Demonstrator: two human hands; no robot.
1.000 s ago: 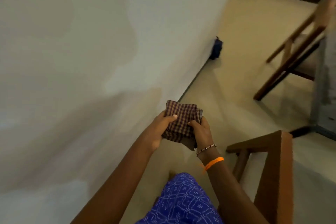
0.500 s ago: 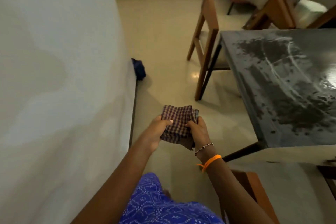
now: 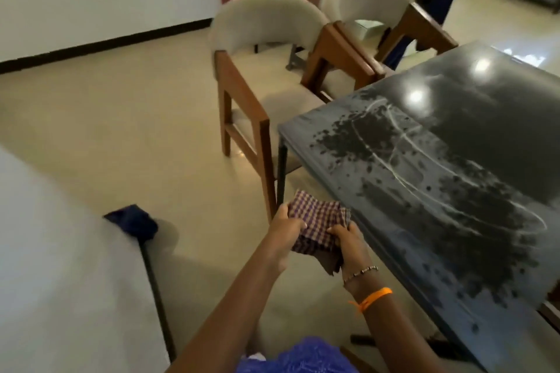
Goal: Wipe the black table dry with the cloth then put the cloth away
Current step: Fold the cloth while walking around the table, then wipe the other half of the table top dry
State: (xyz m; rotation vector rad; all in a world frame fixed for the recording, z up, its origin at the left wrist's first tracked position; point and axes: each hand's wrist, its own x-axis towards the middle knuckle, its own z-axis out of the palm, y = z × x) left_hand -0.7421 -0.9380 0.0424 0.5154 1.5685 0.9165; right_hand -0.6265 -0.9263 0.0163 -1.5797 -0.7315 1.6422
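Both hands, left (image 3: 285, 228) and right (image 3: 348, 241), grip the folded cloth (image 3: 318, 221) tight, just beside the wet surface (image 3: 454, 191); the view has swung toward the surface since before.

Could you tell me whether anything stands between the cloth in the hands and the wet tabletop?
Nothing visible does. The cloth, held by the left hand and right hand, sits just off the black table's near edge.
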